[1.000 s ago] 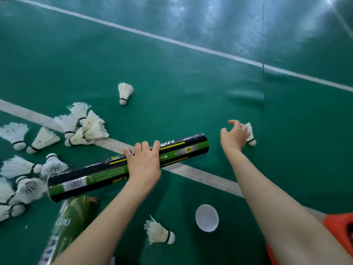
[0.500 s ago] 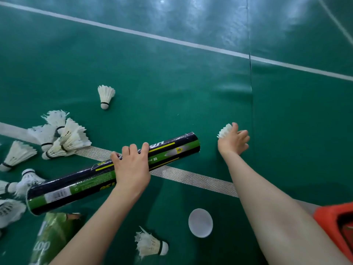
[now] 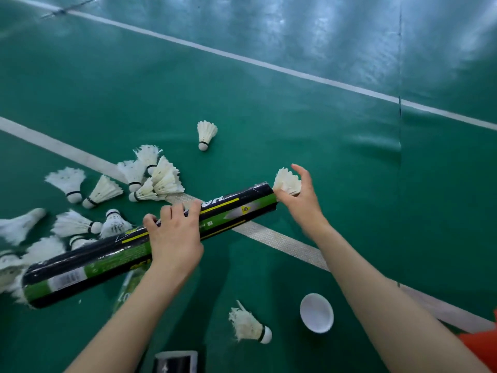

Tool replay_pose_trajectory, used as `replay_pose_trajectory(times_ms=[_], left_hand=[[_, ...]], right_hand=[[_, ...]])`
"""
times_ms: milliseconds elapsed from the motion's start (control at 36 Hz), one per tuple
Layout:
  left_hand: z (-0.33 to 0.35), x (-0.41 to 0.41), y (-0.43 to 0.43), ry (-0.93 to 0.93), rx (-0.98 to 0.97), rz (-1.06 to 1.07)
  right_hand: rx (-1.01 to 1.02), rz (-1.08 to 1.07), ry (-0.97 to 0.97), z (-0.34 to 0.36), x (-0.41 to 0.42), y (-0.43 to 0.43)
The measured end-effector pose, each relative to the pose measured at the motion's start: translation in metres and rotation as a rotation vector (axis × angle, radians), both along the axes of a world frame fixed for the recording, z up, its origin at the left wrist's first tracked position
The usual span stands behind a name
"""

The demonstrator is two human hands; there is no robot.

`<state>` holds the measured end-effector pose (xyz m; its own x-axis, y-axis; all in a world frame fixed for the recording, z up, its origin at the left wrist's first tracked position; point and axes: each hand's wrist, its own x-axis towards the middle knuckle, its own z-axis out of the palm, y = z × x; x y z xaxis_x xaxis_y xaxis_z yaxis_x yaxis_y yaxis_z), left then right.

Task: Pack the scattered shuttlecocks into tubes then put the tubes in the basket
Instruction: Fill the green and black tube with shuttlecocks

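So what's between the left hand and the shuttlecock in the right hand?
Only the tube: the left hand grips its middle, its far end reaches the shuttlecock the right hand holds. Head view.

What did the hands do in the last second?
The right hand took hold of a shuttlecock lying on the floor and carried it left to the open end of the tube. The left hand kept gripping the tube. The white cap and the loose shuttlecocks stayed on the floor.
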<state>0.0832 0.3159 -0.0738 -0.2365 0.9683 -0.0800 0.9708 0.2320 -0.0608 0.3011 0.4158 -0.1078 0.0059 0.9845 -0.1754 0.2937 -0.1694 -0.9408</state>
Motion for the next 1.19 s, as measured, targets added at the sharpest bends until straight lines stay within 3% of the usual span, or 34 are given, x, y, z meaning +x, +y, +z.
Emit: replay_pose_trajectory(times_ms=[56, 139, 222, 417, 778, 972, 1194], left_hand=[[0.004, -0.014, -0.01, 0.001, 0.004, 0.038], [0.01, -0.033, -0.029, -0.009, 0.014, 0.099], [0.016, -0.05, -0.048, -0.029, 0.024, 0.139], [0.019, -0.069, -0.086, -0.089, 0.091, 0.203], [0.018, -0.09, -0.11, -0.206, 0.091, 0.298], [0.014, -0.104, -0.11, -0.211, 0.052, 0.363], [0.007, -0.133, -0.118, -0.22, -0.022, 0.489]], right_hand=[[-0.003, -0.022, 0.058, 0.009, -0.013, -0.001], [-0.045, -0.109, 0.346, 0.021, -0.029, -0.001], [-0.102, -0.05, 0.484, 0.032, -0.044, -0.007], [-0.113, 0.349, 0.326, 0.034, -0.094, -0.041], [-0.187, 0.543, 0.304, 0.038, -0.151, -0.057], [-0.275, 0.476, 0.139, 0.019, -0.18, -0.047], [-0.191, 0.36, -0.06, -0.006, -0.217, -0.023]])
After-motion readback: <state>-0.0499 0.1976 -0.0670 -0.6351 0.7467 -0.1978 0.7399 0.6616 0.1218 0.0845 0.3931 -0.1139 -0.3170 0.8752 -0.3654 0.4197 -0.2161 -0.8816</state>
